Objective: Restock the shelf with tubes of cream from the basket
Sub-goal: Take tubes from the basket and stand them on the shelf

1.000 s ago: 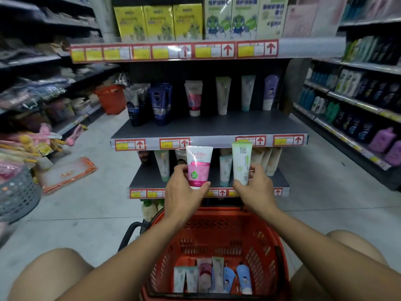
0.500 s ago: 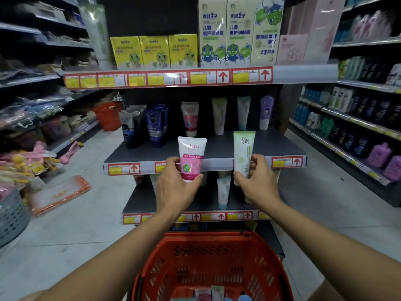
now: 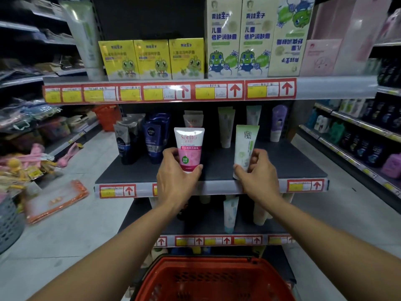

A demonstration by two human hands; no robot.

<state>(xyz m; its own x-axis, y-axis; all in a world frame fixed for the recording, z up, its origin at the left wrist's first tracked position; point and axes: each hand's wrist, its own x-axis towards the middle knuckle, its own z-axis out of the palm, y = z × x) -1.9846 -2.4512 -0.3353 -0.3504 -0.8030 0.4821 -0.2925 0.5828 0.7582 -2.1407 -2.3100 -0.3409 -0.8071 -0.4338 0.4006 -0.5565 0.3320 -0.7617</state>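
A shopper's left hand [image 3: 175, 181] grips a squat pink-and-white plastic tube [image 3: 189, 148], thumb and fingers wrapped round its lower end, cap down, holding it upright over the front of the dark, matte middle shelf [image 3: 293, 164]. The right hand [image 3: 256, 172] clasps a slimmer pale-green tube [image 3: 246, 149] the same way, its base at the shelf's front lip; whether either tube actually rests on the board cannot be told. Behind them stand rows of soft flat-crimped tubes: dark blue ones [image 3: 155, 137] to the left, white and green ones [image 3: 226, 127] and a rounded lilac bottle [image 3: 278, 122] further back. Glossy yellow cartons [image 3: 152, 59] line the shelf above. A red plastic basket [image 3: 214, 279] with a perforated lattice wall sits below, between the two forearms.
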